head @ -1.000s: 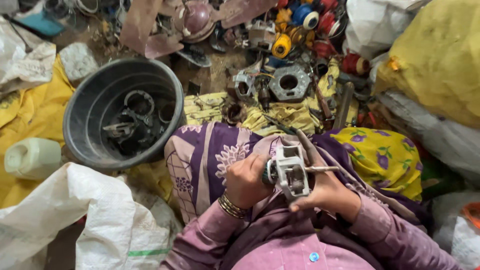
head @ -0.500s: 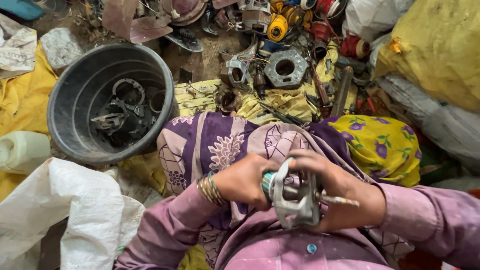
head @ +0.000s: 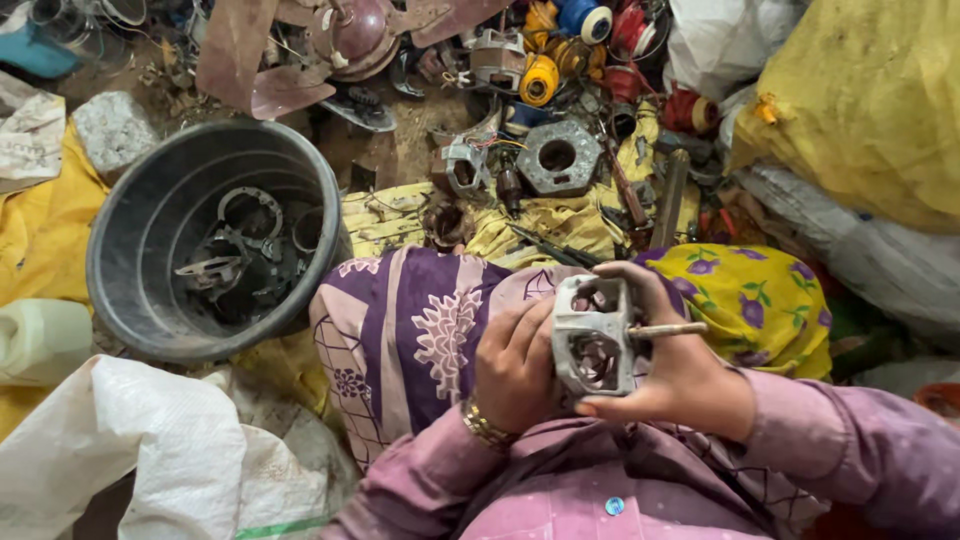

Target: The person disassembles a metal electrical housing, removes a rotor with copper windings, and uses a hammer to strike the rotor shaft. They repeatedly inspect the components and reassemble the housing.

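Cluttered scrap floor, yellow cloth underfoot, worker seated with purple patterned cloth (head: pixel 400 330) over the lap. Nearest: both hands close to the chest. Left hand (head: pixel 512 365) curled around the side of a grey cast-metal motor housing (head: pixel 595 335); right hand (head: pixel 680 375) cupping it from behind, fingers closed on it, shaft (head: pixel 668 328) sticking out to the right. Housing looks intact, no part yet separated; judged early in its stripping. Beyond the knee: black tub (head: pixel 130 260) already holding several dark metal rings and brackets. Further: more housings (head: pixel 556 155) and coloured wire spools (head: pixel 540 80) unsorted. Housing's far face hidden by palms; tub contents too dark to identify.
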